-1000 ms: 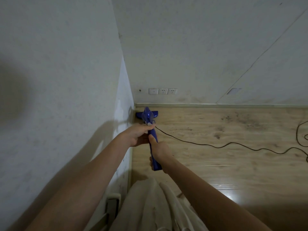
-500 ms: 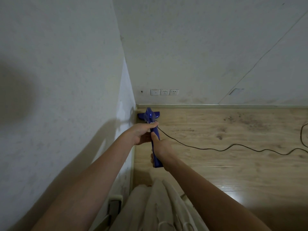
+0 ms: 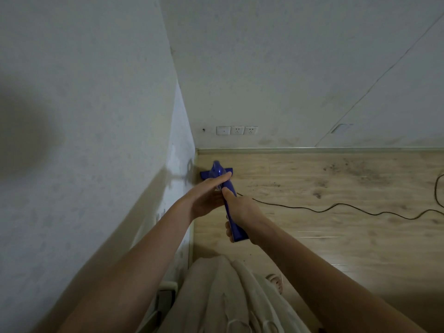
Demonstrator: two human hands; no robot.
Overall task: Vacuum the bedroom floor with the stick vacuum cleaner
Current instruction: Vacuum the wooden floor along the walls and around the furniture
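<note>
A blue stick vacuum cleaner (image 3: 231,207) points away from me, its floor head (image 3: 216,173) down on the wooden floor (image 3: 336,227) in the corner by the left wall. My right hand (image 3: 242,210) grips the handle near its rear end, thumb along the top. My left hand (image 3: 207,195) holds the body further forward, fingers wrapped over it. A black power cord (image 3: 336,209) trails from the vacuum to the right across the floor.
White walls meet at the corner just left of the floor head. Three wall sockets (image 3: 236,130) sit low on the far wall above the skirting. Dark dirt marks (image 3: 353,171) spot the floor to the right. My light trousers and a bare foot (image 3: 276,282) show below.
The vacuum and both hands have stayed in the corner, shifting only slightly. The view has tipped down a little, bringing my foot into sight.
</note>
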